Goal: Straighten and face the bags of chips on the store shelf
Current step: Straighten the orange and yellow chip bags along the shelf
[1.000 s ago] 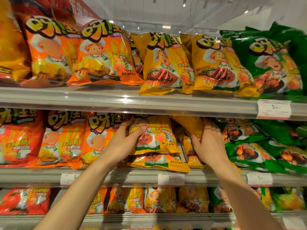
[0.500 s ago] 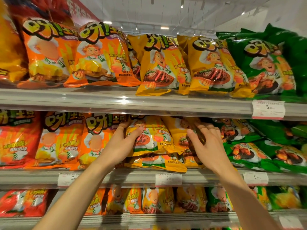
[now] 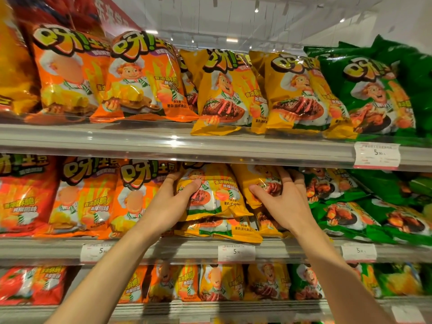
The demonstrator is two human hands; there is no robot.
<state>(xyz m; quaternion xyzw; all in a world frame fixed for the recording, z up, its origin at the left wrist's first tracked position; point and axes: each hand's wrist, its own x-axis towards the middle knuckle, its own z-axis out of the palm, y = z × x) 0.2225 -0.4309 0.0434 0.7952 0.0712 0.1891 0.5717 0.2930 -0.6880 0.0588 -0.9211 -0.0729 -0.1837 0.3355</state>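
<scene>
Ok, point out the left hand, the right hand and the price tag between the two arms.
left hand (image 3: 174, 202), head view, back of the hand.
right hand (image 3: 284, 202), head view, back of the hand.
price tag (image 3: 236, 253), head view, middle of the label.

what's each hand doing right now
Left hand: grips the left yellow bag, thumb across its front.
Right hand: grips the right yellow bag, thumb on its front, fingers over the top.

On the middle shelf (image 3: 163, 250) the bags stand packed side by side: orange bags (image 3: 131, 197) press at the left, green bags (image 3: 339, 206) at the right. The upper shelf (image 3: 210, 148) caps the yellow bags (image 3: 210, 195) closely. Only the front stays open to reach in.
</scene>
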